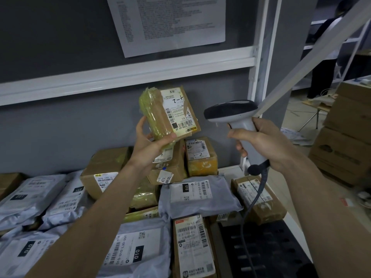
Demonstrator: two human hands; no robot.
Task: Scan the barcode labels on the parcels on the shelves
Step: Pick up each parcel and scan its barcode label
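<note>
My left hand (149, 141) grips a small cardboard parcel (158, 115) wrapped in yellowish tape and holds it up above the shelf. Its white barcode label (179, 111) faces right, toward the scanner. My right hand (263, 143) holds the grey handle of a barcode scanner (230, 110), whose dark head points left at the label from a short distance. The scanner's cable (253, 199) hangs down from the handle.
The shelf below is packed with several cardboard boxes (200, 155) and grey mailer bags (198, 195), labels up. A white shelf rail (120, 77) and upright frame the back. A black crate (267, 251) lies at lower right. Stacked cartons (345, 137) and a person (329, 47) stand at far right.
</note>
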